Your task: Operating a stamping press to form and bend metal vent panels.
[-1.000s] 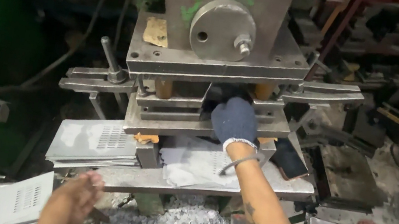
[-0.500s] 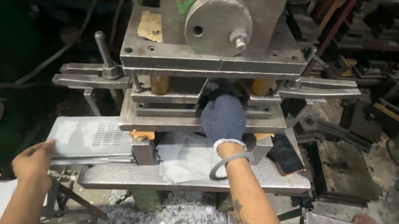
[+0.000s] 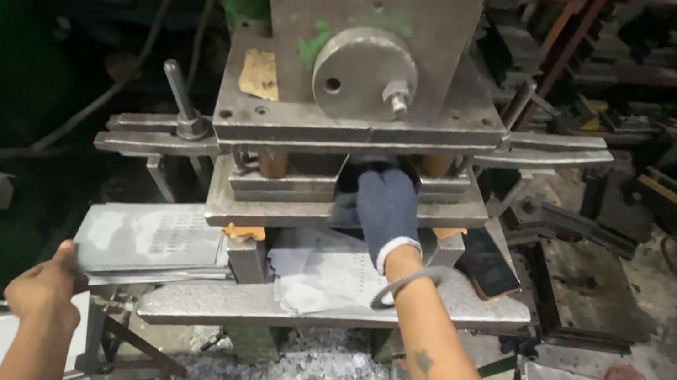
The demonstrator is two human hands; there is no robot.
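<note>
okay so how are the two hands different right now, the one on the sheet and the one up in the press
The left hand is bare; the right hand wears a dark blue glove, with a ring-shaped band at the wrist. The left hand sits low, gripping the near corner of the perforated metal sheet; the right hand reaches higher, into the gap between the press plates. What its fingers hold there is hidden. Both reach towards the same machine.

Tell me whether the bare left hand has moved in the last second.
Yes. The left hand has gone from below the press table out to the left edge of the perforated metal sheet, where it now holds on.
</note>
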